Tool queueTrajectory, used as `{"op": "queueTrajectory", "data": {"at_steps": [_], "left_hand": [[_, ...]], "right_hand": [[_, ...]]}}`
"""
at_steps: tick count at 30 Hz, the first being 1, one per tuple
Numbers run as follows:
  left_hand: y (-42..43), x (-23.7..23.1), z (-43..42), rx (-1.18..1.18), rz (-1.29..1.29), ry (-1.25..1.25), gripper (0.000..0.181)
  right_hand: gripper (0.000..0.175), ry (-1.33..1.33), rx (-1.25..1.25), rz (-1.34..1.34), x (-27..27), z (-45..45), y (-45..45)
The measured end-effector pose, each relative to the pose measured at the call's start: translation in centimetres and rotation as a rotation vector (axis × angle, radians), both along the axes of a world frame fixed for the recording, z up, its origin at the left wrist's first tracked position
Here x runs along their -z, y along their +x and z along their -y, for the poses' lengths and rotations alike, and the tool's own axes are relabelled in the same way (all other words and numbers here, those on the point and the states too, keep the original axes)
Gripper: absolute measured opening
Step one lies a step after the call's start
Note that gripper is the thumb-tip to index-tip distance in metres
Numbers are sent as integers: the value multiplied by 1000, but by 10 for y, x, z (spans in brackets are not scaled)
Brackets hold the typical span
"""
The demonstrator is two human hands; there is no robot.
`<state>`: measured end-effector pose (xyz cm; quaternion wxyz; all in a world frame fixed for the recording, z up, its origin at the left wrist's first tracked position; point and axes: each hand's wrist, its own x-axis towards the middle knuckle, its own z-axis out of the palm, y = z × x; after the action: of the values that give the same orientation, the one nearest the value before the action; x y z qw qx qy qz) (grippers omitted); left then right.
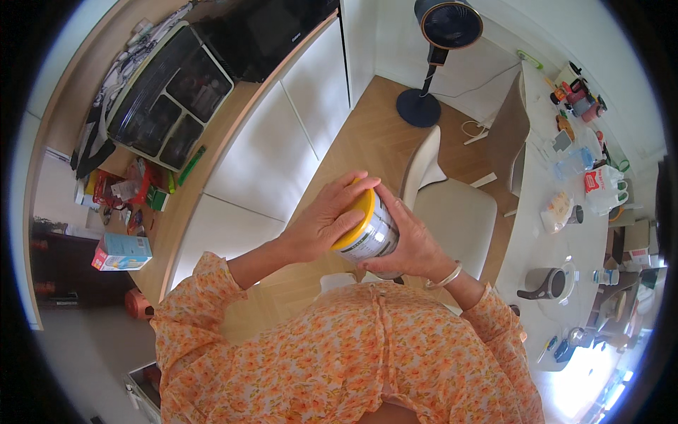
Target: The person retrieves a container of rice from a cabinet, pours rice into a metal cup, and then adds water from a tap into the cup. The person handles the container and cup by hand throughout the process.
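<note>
Both hands hold a cylindrical can (377, 236) with a yellow lid (359, 225), tilted in front of my torso. My left hand (324, 220) lies over the lid, its thumb and fingers at the rim. Around the printed, light-coloured body of the can curves my right hand (416, 246), with a bracelet (446, 276) on its wrist. The lid sits on the can. My palms and fingers hide parts of both the lid and the body.
Left of me runs a wooden counter (254, 108) with a dark-fronted storage box (169, 100) and a blue-and-pink carton (123, 252). A beige chair (455, 222) stands ahead right, beside a cluttered white table (522, 233). Beyond is a pedestal fan (418, 109).
</note>
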<state>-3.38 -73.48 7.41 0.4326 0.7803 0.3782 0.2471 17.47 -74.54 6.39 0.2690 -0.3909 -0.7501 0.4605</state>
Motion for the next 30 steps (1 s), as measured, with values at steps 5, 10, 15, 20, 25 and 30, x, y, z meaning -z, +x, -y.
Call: {"op": "queueTrajectory", "data": {"at_steps": [5, 10, 15, 20, 25, 30], "left_hand": [[0, 11, -15, -75, 135, -24, 42], [-23, 1, -39, -222, 318, -337, 44], [-57, 0, -68, -451, 688, -599, 44], [-102, -3, -95, -521, 809, -718, 39], [-152, 29, -106, -571, 659, -818, 32], [-171, 31, -119, -468, 630, -835, 29]], "right_hand": [[107, 45, -7, -46, 8, -15, -1], [108, 153, 9, -75, 8, -41, -21], [107, 185, 33, -105, 18, -74, -67], [108, 219, -4, -86, 20, -104, -117], [110, -64, -63, -107, 46, -111, -154], [99, -537, -205, -381, 31, -141, -168]]}}
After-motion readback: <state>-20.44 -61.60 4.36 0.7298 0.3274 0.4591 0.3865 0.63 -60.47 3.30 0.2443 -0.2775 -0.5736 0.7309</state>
